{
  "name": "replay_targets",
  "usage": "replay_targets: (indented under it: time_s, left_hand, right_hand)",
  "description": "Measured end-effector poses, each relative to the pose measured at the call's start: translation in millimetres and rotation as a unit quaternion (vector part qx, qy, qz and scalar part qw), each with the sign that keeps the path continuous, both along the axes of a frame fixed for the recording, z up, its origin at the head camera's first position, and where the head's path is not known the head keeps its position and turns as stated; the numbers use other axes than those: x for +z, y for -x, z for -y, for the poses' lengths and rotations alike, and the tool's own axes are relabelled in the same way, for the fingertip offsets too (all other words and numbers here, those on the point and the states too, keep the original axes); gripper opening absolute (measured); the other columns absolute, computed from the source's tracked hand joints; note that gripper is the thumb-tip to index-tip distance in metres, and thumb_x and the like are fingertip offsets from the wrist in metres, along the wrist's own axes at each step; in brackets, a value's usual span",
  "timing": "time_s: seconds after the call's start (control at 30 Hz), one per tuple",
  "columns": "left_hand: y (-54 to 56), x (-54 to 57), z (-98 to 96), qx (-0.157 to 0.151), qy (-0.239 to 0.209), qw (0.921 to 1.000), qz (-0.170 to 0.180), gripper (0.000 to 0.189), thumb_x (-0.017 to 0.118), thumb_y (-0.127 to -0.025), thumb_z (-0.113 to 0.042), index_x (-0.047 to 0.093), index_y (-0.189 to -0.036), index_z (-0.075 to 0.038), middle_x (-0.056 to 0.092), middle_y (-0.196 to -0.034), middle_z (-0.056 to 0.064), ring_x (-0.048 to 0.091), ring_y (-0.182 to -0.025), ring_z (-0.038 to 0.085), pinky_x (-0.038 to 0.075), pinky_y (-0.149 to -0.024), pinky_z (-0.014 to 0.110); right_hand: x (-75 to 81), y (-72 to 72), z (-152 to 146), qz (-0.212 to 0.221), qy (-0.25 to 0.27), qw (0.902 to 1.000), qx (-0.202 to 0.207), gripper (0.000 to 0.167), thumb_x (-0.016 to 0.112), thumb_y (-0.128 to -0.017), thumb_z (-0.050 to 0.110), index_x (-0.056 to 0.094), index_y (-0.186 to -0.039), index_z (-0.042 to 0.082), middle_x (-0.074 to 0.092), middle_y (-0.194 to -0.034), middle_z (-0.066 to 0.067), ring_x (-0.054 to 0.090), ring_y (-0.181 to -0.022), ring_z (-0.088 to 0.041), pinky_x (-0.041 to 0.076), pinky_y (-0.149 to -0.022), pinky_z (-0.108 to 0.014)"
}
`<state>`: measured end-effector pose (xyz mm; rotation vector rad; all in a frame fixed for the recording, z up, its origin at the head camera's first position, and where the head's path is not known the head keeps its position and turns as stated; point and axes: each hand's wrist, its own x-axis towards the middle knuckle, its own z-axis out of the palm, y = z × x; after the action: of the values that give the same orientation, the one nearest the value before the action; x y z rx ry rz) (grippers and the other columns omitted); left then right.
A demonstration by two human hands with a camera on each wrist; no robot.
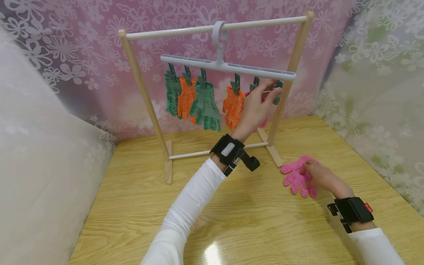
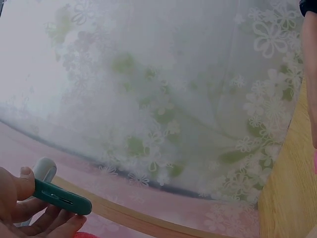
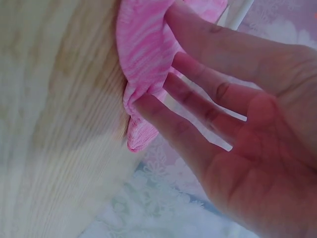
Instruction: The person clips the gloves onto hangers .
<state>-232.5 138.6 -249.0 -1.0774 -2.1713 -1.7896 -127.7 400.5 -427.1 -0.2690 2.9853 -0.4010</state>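
Note:
My left hand (image 1: pixel 256 106) reaches up to the right end of the hanger (image 1: pixel 228 67). Its thumb and fingers pinch a dark green clothespin (image 2: pixel 63 198), the last one on that side. Behind this hand a pink-red glove hangs, mostly hidden. On the table at the right lies a pink glove (image 1: pixel 293 178), its fingers spread toward the front. Over its far side is my right hand (image 1: pixel 319 178), with fairly straight, spread fingertips touching the pink knit (image 3: pixel 146 54) in the right wrist view.
Green gloves (image 1: pixel 205 103) and orange gloves (image 1: pixel 234 106) hang from other clothespins. The hanger hooks over the white rod of a wooden rack (image 1: pixel 142 92), whose right foot (image 1: pixel 273 152) ends near the pink glove. Flowered cloth (image 1: pixel 381 73) encloses the wooden table (image 1: pixel 251 217).

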Motion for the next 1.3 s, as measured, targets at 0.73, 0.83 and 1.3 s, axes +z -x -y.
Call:
replay_targets:
  time_s: [0.73,0.83,1.3]
  left_hand:
    - [4.8,-6.1,-1.2,-0.016,-0.014,0.9994,0.026,0.044,0.054,-0.107,-0.026,0.052,-0.147,-0.007,0.061,-0.141,0.007,0.058,-0.127,0.013,0.045,-0.102,0.016]
    - [5.5,-6.7,-1.5,-0.015,-0.015,0.9995,0.022,0.044,0.054,-0.107,-0.026,0.053,-0.146,-0.006,0.062,-0.140,0.008,0.058,-0.126,0.013,0.045,-0.101,0.016]
    - [5.3,-6.7,1.2,-0.032,-0.024,0.9984,0.039,0.043,0.055,-0.107,-0.025,0.053,-0.145,-0.007,0.063,-0.137,0.007,0.058,-0.123,0.010,0.045,-0.099,0.015]
  right_hand:
    - [-7.7,-35.9,70,-0.054,-0.026,0.9920,0.111,0.046,0.094,-0.062,0.001,0.062,-0.095,0.008,0.054,-0.096,-0.003,0.056,-0.083,-0.021,0.052,-0.071,-0.039]
    - [-6.4,-37.3,82,-0.057,-0.032,0.9909,0.118,0.046,0.086,-0.063,-0.012,0.063,-0.098,0.006,0.056,-0.099,-0.005,0.059,-0.089,-0.026,0.055,-0.076,-0.043]
    - [-1.9,-7.2,120,-0.047,-0.023,0.9860,0.159,0.050,0.063,-0.067,-0.028,0.065,-0.104,0.005,0.057,-0.104,-0.004,0.054,-0.089,-0.021,0.050,-0.079,-0.038]
